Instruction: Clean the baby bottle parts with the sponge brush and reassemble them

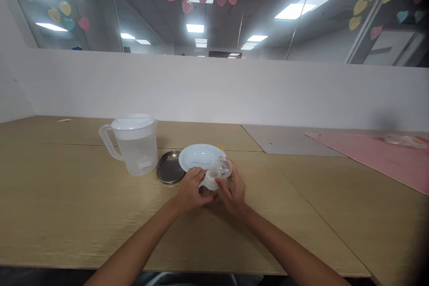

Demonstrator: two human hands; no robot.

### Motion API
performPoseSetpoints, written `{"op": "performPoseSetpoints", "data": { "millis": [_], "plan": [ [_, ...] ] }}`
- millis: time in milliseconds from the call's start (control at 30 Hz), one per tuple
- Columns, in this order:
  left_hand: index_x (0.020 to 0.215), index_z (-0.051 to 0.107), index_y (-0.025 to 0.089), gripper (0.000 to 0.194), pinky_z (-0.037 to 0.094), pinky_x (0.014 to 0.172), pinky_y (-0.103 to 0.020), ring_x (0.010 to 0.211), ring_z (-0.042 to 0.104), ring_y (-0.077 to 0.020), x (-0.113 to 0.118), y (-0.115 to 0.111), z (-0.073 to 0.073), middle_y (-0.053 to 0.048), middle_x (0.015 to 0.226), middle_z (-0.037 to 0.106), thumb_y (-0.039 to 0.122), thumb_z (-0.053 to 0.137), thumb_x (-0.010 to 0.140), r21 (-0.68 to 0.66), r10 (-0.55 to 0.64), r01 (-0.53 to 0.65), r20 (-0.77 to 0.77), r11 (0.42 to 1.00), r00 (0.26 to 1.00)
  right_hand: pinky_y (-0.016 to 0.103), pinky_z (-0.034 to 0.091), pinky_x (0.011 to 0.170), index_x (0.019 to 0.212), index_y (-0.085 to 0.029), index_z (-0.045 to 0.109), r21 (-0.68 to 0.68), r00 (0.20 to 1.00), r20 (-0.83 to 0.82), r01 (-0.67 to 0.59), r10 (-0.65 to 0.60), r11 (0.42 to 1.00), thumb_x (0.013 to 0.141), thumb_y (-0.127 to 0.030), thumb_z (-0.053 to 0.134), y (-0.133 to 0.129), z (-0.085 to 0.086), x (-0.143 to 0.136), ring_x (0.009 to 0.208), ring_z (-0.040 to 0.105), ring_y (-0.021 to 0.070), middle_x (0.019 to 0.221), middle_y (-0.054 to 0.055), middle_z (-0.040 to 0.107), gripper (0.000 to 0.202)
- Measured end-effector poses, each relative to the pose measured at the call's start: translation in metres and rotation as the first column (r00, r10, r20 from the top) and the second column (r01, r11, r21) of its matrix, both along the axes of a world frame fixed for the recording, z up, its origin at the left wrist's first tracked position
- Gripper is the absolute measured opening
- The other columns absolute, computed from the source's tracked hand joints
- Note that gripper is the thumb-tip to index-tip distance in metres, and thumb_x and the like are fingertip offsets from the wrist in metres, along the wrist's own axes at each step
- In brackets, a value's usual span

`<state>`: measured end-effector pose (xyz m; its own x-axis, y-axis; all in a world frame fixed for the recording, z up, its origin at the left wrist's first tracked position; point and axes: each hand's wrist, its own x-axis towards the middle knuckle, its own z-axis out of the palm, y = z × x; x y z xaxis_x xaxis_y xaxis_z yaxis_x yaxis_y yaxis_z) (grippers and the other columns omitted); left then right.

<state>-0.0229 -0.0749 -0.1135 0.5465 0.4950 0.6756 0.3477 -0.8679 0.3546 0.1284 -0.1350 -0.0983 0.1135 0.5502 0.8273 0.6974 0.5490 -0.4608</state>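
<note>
Bottle (211,182): between the two hands, above the near middle of the table (83,219), tilted with its clear dome (221,167) up and to the right; the lower part is mostly covered by fingers, so its shape is hard to make out.
Jug (137,149): well to the left of the hands, upright, white lid on, handle pointing left; the clouded wall makes its contents hard to tell.
Metal dish (170,167): just right of the jug, round and shallow; its right edge is hidden by the bowl and is close to the left hand.
Left hand (191,189): closed on the lower part of the bottle, fingers over the near side of the bowl, thumb reaching in beneath; the fingertips are partly hidden. The forearm slants up from the bottom edge, which cuts it off.
Bowl (197,151): white, beyond the bottle, its near rim covered by hand and bottle; a yellow bit (220,147) peeps out behind it, too small to name.
Right hand (234,187): curled around the dome's right side, thumb at the white collar; some fingers are hidden behind. The forearm slants up from the lower right, cut off below.
Pink sheet (375,156): far right, well apart, cut off by the edge.
</note>
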Motion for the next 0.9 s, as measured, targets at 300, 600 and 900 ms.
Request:
{"op": "performPoseSetpoints", "data": {
  "millis": [300,600,900],
  "plan": [
    [0.103,0.057,0.017,0.05,0.041,0.086,-0.043,0.093,0.055,-0.0267,-0.003,-0.001,0.008,-0.011,0.096,0.062,0.053,0.062,0.07,0.061,-0.034,0.034,0.003,0.998,0.999,0.029,0.051,0.066,0.126,-0.017,0.048,-0.066,0.908,-0.415,0.034,-0.058,0.997,0.079,-0.042,0.061,0.022,0.006,0.011,0.077,0.059,0.0164,0.101,0.009,0.062,0.055],
    [0.103,0.057,0.016,0.05,0.042,0.086,-0.042,0.095,0.056,-0.0269,-0.005,0.0,0.007,-0.011,0.098,0.062,0.053,0.063,0.07,0.071,-0.031,0.031,-0.001,0.997,1.0,0.027,0.05,0.06,0.125,-0.014,0.048,-0.188,0.891,-0.45,-0.157,0.057,0.97,0.072,-0.032,0.064,0.039,-0.003,0.024,0.061,0.057,0.0131,0.079,0.004,0.067,0.059],
    [0.104,0.056,0.017,0.051,0.042,0.086,-0.042,0.093,0.055,-0.0268,-0.005,0.001,0.005,-0.011,0.097,0.061,0.054,0.063,0.07,0.061,-0.027,0.028,-0.016,0.998,1.0,0.03,0.047,0.068,0.099,-0.016,0.057,-0.271,0.953,-0.286,-0.182,0.102,0.945,0.075,-0.021,0.046,0.038,0.0,0.03,0.068,0.059,0.015,0.077,0.003,0.068,0.027]
  ]
}}
